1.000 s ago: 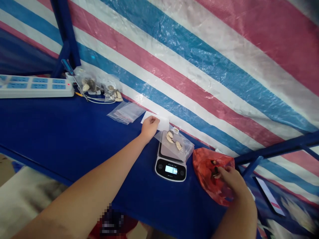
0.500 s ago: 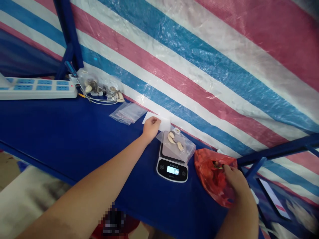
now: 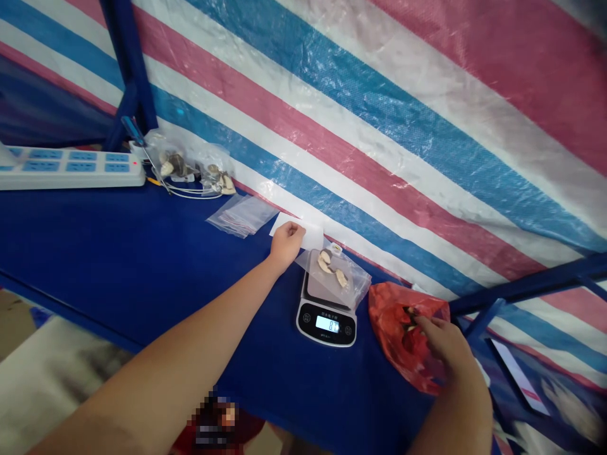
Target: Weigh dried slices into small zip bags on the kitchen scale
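My left hand is closed, fingertips pinched together over a white paper; whatever they may hold is hidden. Beside it stands a small kitchen scale, its lit display reading about 8, with the last digit unclear. A clear zip bag lies across the scale's plate, with a few cream and dark pieces that look like dried mushroom on or in it. To the right, my right hand reaches into an open red plastic bag, its fingers closed at a small dark mushroom-like piece.
Flat clear zip bags lie left of the paper. Behind them are filled clear bags, a screwdriver, a white cable and a power strip. A striped tarp closes off the back of the blue table. A phone-like slab lies at right.
My right hand has shifted slightly left within the red bag, its fingertips closer to the bag's middle. My left hand stays by the paper, and the scale's pieces lie as before.
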The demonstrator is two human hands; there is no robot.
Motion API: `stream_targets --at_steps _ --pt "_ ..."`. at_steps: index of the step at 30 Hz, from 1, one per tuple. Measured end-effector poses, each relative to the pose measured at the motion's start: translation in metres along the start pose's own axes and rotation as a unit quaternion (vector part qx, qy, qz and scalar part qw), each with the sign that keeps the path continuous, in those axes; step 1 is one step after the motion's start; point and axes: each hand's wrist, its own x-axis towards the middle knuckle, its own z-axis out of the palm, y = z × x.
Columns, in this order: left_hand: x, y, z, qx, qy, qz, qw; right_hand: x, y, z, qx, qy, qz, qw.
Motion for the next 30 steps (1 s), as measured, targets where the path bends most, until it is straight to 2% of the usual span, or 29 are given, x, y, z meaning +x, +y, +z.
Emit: stream_targets --at_steps 4,6,8,9,12,15,17,22,26,30 --pt "0.0 0.002 0.0 0.002 0.004 0.0 1.0 0.001 0.006 -0.004 0.01 -0.022 0.022 0.999" --pt "-0.001 0.002 0.0 0.001 0.003 -0.001 1.0 0.0 0.007 -0.006 0.052 0.018 0.023 0.998" --pt "-0.001 0.002 0.0 0.001 0.001 -0.003 1.0 -0.006 0.001 -0.005 0.144 0.061 0.003 0.988" --pt "0.0 0.002 0.0 0.0 -0.001 -0.004 1.0 -0.01 -0.005 -0.003 0.198 0.063 -0.015 0.978" --pt "0.0 0.0 0.001 -0.003 -0.004 -0.004 1.0 -0.031 -0.034 0.009 0.307 -0.008 -0.069 0.949" --pt "0.0 0.0 0.001 -0.007 -0.003 -0.003 1.0 -0.048 -0.061 0.023 0.335 -0.089 -0.125 0.93" --pt "0.0 0.001 0.0 -0.008 -0.002 -0.003 1.0 -0.053 -0.071 0.03 0.349 -0.124 -0.144 0.918" --pt "-0.001 0.002 0.0 -0.015 -0.006 -0.003 1.0 -0.054 -0.073 0.037 0.398 -0.164 -0.127 0.893" --pt "0.0 0.0 0.001 -0.018 -0.004 -0.001 1.0 -0.055 -0.074 0.039 0.458 -0.185 -0.111 0.862" --pt "0.001 -0.001 0.001 -0.02 -0.005 -0.007 1.0 -0.057 -0.078 0.04 0.446 -0.197 -0.131 0.863"
